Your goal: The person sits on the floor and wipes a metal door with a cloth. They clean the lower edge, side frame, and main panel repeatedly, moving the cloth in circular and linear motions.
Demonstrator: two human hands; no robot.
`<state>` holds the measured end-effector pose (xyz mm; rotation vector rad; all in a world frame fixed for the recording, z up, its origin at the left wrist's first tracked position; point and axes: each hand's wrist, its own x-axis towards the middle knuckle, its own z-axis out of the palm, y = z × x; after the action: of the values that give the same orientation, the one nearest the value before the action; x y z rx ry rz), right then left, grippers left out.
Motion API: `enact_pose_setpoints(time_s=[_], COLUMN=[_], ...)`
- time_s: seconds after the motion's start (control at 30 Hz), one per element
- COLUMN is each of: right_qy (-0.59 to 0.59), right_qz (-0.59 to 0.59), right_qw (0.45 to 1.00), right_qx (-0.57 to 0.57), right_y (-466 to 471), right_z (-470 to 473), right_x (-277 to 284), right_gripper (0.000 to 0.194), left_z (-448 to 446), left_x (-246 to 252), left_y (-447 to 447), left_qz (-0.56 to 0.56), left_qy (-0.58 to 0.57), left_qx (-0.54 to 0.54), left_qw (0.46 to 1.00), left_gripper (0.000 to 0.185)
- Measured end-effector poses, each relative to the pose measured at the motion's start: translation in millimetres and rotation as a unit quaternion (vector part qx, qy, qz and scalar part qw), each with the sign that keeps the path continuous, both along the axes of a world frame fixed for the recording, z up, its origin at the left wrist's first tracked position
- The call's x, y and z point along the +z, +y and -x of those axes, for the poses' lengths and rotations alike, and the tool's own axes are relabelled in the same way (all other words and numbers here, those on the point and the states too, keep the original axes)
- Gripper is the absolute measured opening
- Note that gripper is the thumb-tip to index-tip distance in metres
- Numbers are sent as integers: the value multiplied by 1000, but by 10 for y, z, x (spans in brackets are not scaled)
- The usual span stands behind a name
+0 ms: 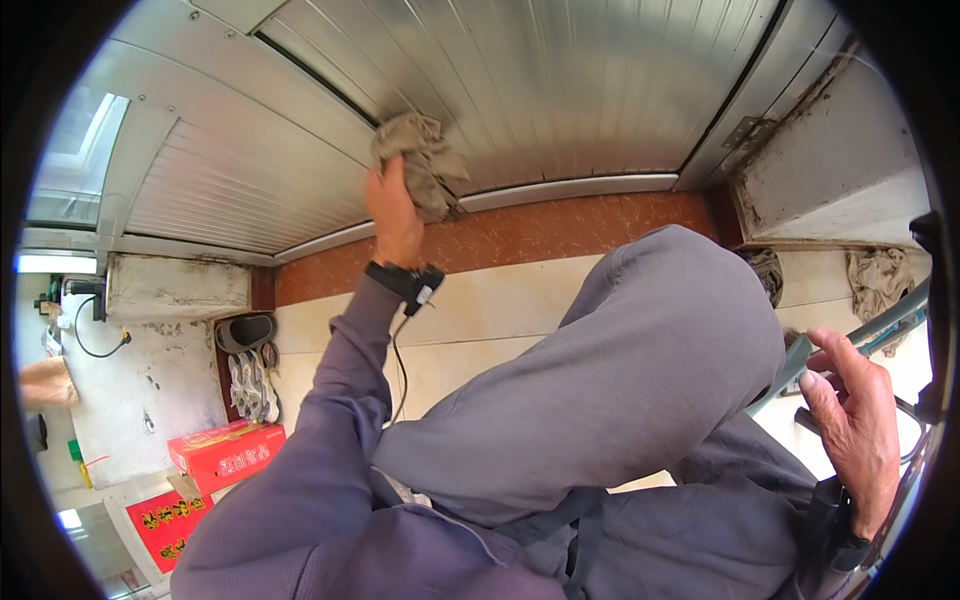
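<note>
My left hand (395,214) grips a crumpled beige-grey cloth (420,161). The cloth rests against the lower part of a ribbed metal door (570,90), at the seam between two panels and close to the bottom edge. Off to the right, my right hand (855,420) is raised beside my bent knee. Its thumb and forefinger are apart with nothing visible between them, while the other fingers curl partly out of sight. Just beyond those fingertips is a teal tubular frame (892,311); whether they touch it I cannot tell.
A reddish-brown threshold strip (525,225) borders cream floor tiles (480,292). Shoes (253,386) and a red box (229,454) stand along the stained white wall (150,390) at left. Another rag (877,281) lies at right. A cable (400,367) trails from my left wrist.
</note>
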<state>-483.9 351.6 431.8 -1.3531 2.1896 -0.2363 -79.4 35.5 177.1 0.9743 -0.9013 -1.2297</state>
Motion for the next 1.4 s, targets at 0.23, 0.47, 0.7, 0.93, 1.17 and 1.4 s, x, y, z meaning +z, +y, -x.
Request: enact_pose_setpoints(time_s=[0.23,0.47,0.7,0.93,1.17,1.4], right_qy=[-29,-22,-36,-19,-26,67], right_qz=[-25,2,17,25,44,101], right_qw=[999,1000,999,999,998,985], right_qx=[-7,11,10,18,35,119], right_y=[17,23,141,202,106,243], right_z=[-9,4,48,86,10,178], right_x=[26,20,22,15,43,-33], right_gripper=[42,39,39,41,38,35], left_z=[79,760,799,1850,2186,2074], left_x=[-1327,-1120,-671,-1217,-800,-851], left_y=[63,-134,172,49,60,121], left_qz=[-294,-94,-96,-175,-93,-242], left_qy=[2,-55,45,-81,129,-5], left_qx=[-106,-117,-110,-238,-280,-245], left_qw=[950,987,988,952,947,939], left_gripper=[35,31,29,33,28,29])
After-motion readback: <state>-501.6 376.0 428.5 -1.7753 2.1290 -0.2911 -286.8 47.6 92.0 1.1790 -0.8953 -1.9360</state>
